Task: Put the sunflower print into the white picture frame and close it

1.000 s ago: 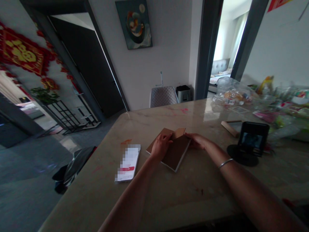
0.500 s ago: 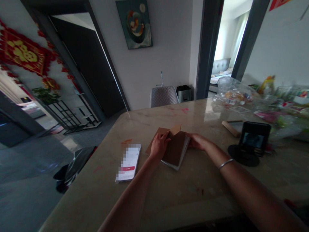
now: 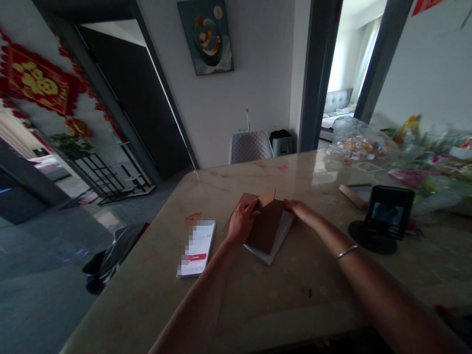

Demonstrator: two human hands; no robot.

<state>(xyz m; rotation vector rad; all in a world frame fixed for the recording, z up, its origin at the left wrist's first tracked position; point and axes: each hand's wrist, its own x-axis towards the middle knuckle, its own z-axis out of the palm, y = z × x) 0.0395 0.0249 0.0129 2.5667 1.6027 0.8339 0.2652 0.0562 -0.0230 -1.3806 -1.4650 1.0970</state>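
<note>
A brown card-covered notebook (image 3: pixel 264 231) lies on the table in front of me, with a lighter brown flap (image 3: pixel 268 197) standing up at its far edge. White pages (image 3: pixel 283 235) stick out beyond the cover on the right and near sides. My left hand (image 3: pixel 241 219) is on the left part of the cover, its fingers bent over the brown card. At the far right corner, my right hand (image 3: pixel 297 209) pinches the edge of the cover; some of its fingertips are hidden. A phone (image 3: pixel 199 250) with a lit, partly blurred screen lies left of my left forearm.
On the right of the marbled table (image 3: pixel 280 305) stands a black holder (image 3: pixel 385 216) with a dark screen. Behind it lies a small wooden-edged frame (image 3: pixel 356 194). Clear plastic bags (image 3: pixel 361 140) crowd the back right. A grey chair (image 3: pixel 251 147) stands beyond the far edge.
More of the white pages shows at the right of the cover. My right fingers have shifted slightly up at the corner. My left hand has hardly moved.
</note>
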